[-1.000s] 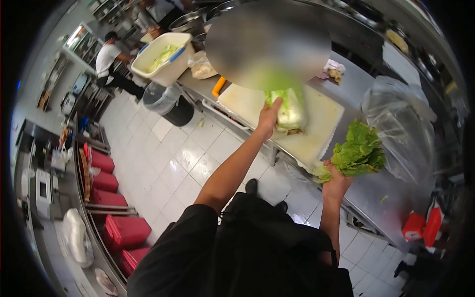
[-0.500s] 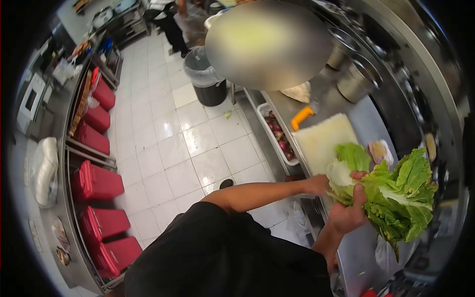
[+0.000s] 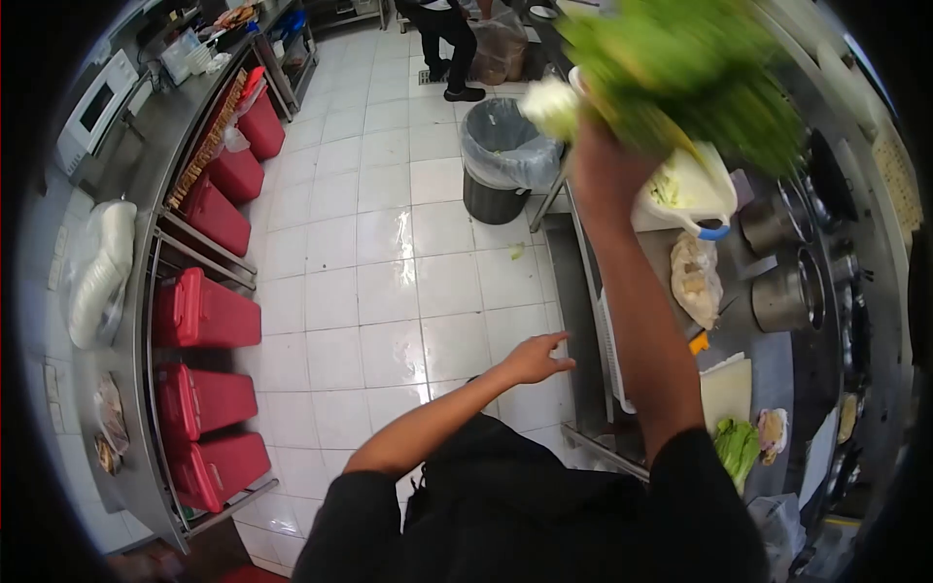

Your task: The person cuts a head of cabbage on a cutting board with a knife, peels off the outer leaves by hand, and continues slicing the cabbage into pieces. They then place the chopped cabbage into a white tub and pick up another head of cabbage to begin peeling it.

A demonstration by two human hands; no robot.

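A leafy green head (image 3: 680,78), blurred by motion, is held up at the upper right, its pale stem end pointing left. My right hand (image 3: 610,160) grips it near the stem, with the arm stretched far forward. Over the floor, my left hand (image 3: 536,360) is empty, its fingers apart. On the counter a loose green leaf (image 3: 737,450) lies at the near end of the white cutting board (image 3: 727,391). An orange handle (image 3: 699,342) shows just past the board.
A lined bin (image 3: 498,201) stands on the floor ahead. Beyond it is a person (image 3: 447,44) in dark trousers. The right counter bears a white container (image 3: 714,189), a bagged item (image 3: 696,282) and metal pots (image 3: 780,298). Red bins (image 3: 209,309) line the left shelf.
The leafy head has moved from the board area to far forward in my right hand. My left hand has let go of it and moved left over the floor. The view has shifted too.
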